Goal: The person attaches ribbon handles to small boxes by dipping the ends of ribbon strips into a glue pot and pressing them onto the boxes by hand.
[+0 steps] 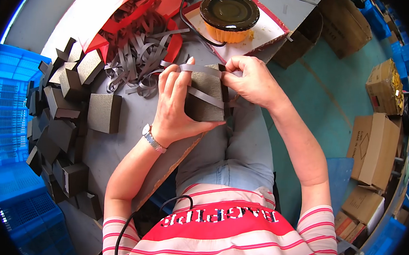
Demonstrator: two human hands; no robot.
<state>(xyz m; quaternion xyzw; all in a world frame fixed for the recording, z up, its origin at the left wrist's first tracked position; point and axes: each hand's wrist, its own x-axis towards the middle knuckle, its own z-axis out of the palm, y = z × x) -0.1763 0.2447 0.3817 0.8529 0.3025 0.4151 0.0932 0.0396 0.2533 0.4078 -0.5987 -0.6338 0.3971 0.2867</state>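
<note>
My left hand (171, 108) grips a dark grey-brown box (201, 109), its thumb along the near edge and its fingers at the left side. Two bands of grey ribbon (207, 98) cross the box's face. The upper band passes by my left fingertips and its loose end sticks out to the left. At the box's upper right corner my right hand (253, 81) is closed, thumb and forefinger pinching where the upper ribbon reaches the edge. The exact grip there is partly hidden by the fingers.
Many similar boxes (61, 136) are piled at the left, with one box (103, 113) lying apart. Loose grey ribbons (136, 58) spill from a red bag (121, 24). An orange pot with a dark lid (229, 11) stands in a red-edged tray (273, 30). Blue crates (13, 114) and cartons (371, 148) flank the workplace.
</note>
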